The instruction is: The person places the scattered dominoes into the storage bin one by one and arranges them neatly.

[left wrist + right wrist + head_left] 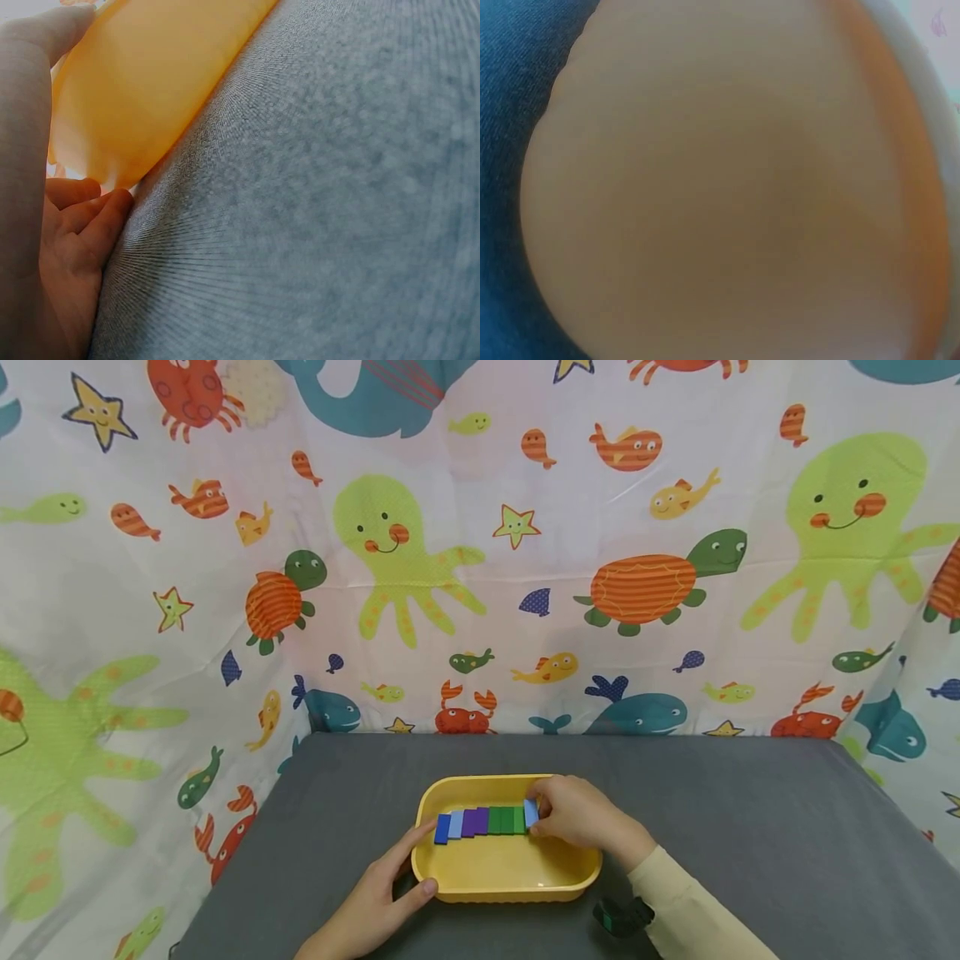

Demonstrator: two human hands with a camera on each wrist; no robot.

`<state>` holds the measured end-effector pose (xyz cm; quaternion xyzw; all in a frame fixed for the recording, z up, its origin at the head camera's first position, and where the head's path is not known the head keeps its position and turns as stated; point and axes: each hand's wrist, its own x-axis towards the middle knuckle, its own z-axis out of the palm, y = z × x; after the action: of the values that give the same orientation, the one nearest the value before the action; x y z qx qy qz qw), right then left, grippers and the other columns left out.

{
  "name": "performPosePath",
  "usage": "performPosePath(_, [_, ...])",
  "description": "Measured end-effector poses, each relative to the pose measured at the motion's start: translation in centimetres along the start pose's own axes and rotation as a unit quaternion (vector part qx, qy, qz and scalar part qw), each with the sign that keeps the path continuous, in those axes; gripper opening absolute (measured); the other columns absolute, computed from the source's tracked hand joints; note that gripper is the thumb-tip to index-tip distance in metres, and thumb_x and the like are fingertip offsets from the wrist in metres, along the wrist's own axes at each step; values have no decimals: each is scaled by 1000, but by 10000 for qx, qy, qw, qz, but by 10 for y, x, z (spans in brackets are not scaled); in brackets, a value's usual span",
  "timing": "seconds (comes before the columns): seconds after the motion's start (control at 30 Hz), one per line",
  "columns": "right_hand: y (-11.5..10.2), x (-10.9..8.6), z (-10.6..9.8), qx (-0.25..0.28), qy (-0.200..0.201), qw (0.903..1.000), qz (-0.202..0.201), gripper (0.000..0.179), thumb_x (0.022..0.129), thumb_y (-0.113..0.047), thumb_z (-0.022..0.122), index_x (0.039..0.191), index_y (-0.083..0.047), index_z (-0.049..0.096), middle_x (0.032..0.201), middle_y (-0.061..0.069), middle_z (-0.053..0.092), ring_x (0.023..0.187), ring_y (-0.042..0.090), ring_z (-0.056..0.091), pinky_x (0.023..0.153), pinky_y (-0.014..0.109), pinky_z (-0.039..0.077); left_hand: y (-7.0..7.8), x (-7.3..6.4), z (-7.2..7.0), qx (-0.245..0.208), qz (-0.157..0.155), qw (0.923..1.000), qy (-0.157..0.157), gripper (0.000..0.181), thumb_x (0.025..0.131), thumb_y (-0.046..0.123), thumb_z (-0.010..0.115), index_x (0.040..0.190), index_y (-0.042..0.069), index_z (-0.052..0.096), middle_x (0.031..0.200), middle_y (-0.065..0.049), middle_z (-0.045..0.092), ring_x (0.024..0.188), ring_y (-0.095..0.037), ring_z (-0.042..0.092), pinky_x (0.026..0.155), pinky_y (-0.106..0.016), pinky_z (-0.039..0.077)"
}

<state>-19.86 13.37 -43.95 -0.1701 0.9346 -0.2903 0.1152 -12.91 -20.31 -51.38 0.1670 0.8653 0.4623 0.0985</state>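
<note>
A yellow plastic tray (495, 870) holds a row of small flat rectangular tiles: a dark blue tile (442, 829), a light blue tile (455, 825), two purple tiles (476, 822) and several green tiles (507, 820). My right hand (581, 814) pinches another light blue tile (531, 813) at the row's right end between thumb and fingers. At the tray's left side, my left hand (382, 889) holds the corner, thumb on the near rim. In the left wrist view, fingertips (112, 206) touch the tray's outer wall. The right wrist view is filled by a blurred, tan-yellow surface.
Dark grey cloth (712, 835) covers the table under the tray. Behind it hangs a white curtain (465, 568) printed with sea animals, which also runs along both sides. A black wrist device (624, 917) sits by the right sleeve.
</note>
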Motion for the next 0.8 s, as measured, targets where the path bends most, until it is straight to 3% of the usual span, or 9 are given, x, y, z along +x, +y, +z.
performPosePath(0.67, [-5, -2, 3, -672, 51, 9977, -52, 38, 86, -19, 95, 118, -7, 78, 83, -4, 63, 79, 19, 57, 74, 38, 55, 2, -1, 1, -83, -4, 10000, -41, 68, 110, 42, 67, 171, 37, 36, 177, 8, 32, 157, -22, 42, 113, -18, 36])
performPosePath(0.8, [-5, -2, 4, -739, 65, 9972, -100, 37, 85, -18, 95, 115, -7, 78, 82, -4, 63, 77, 19, 58, 73, 38, 55, 2, 0, 0, -43, 12, 10000, -17, 68, 110, 43, 66, 171, 36, 36, 176, 8, 33, 156, -22, 43, 117, -28, 41])
